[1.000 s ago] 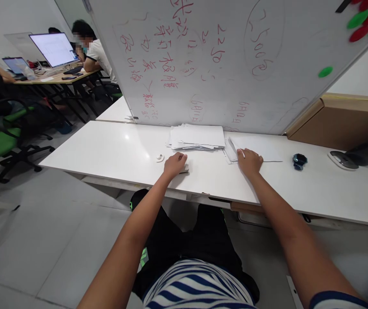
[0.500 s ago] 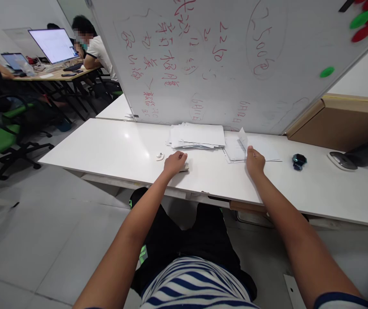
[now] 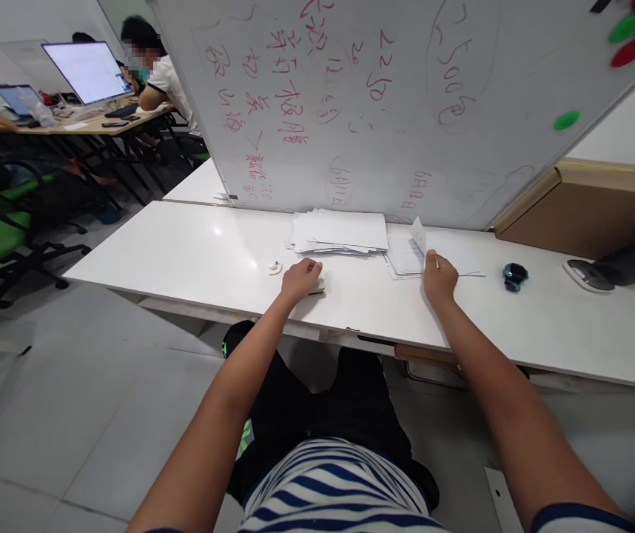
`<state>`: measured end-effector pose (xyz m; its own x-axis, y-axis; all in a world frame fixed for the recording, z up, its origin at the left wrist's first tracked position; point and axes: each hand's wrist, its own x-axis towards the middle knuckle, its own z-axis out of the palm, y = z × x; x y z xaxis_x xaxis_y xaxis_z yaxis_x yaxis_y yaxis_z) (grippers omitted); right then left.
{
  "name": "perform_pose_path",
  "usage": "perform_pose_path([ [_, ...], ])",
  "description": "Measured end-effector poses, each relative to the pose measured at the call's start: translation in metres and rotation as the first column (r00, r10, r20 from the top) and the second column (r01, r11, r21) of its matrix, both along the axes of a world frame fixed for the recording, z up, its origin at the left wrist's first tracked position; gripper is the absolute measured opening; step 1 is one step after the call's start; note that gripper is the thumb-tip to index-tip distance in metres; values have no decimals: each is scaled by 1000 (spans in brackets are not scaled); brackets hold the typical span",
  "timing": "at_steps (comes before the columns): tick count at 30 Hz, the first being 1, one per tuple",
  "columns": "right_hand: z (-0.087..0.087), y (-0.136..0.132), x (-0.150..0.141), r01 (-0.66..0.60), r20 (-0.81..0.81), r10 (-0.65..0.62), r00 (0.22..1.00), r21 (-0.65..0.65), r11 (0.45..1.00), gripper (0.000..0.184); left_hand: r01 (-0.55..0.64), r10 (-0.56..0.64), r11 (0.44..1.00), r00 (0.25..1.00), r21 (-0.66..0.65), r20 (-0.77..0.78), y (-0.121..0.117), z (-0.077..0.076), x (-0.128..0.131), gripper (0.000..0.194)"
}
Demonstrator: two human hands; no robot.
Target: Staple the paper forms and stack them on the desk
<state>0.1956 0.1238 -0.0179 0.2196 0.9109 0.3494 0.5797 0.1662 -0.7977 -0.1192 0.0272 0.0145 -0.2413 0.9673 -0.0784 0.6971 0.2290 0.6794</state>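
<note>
My right hand [image 3: 440,277] pinches the near edge of a few sheets of paper [image 3: 460,253] on the desk. One sheet's corner [image 3: 418,235] stands raised beside the thumb. Left of centre, my left hand [image 3: 300,278] is closed, its fingers curled just above the desk. Under it shows the end of a small, flat, greyish object [image 3: 317,287]; most of it is hidden by the hand, so its kind is unclear. A thick, uneven stack of papers [image 3: 345,231] lies behind and between my hands. A small white object [image 3: 274,268] lies left of my left hand.
A whiteboard [image 3: 384,111] with red writing stands along the back of the white desk [image 3: 184,244]. To the right lie a dark watch-like item [image 3: 515,276], a grey-and-white oval device [image 3: 590,275] and a cardboard box [image 3: 567,207]. A person [image 3: 167,89] sits at another desk.
The view has shifted very slightly. Both hands and the papers keep the same places on the desk.
</note>
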Motion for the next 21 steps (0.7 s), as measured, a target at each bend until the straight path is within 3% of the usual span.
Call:
perform_pose_path([
  [2,10,-17,0,53,75,-66,995,159,986,62,-7,7,1000,1000,-2,-1,0,0,0,38],
  [4,19,-47,-2,19,168,-73,983,303,953,53,-3,3,1000,1000,-5,-3,0,-1,0,37],
  [8,18,-123,-25,-221,445,44,895,355,909,34,33,-33,999,999,5,-26,2,-5,-1,38],
  [11,3,-164,-54,-375,560,259,787,101,922,35,33,-33,999,998,15,-44,3,-7,-1,38],
  [14,-10,-176,-69,-482,553,442,706,-82,872,40,29,-28,1000,999,7,-43,2,-5,0,37],
  [16,-13,-172,-66,-455,522,412,747,-50,889,41,28,-28,1000,999,-2,-38,1,-3,1,37],
  [18,-15,-165,-56,-335,525,292,799,-14,942,42,23,-23,1000,999,-11,-33,1,-1,2,36],
  [21,-19,-159,-39,-216,614,242,752,-118,969,48,12,-12,1000,1000,-20,-26,0,0,2,35],
])
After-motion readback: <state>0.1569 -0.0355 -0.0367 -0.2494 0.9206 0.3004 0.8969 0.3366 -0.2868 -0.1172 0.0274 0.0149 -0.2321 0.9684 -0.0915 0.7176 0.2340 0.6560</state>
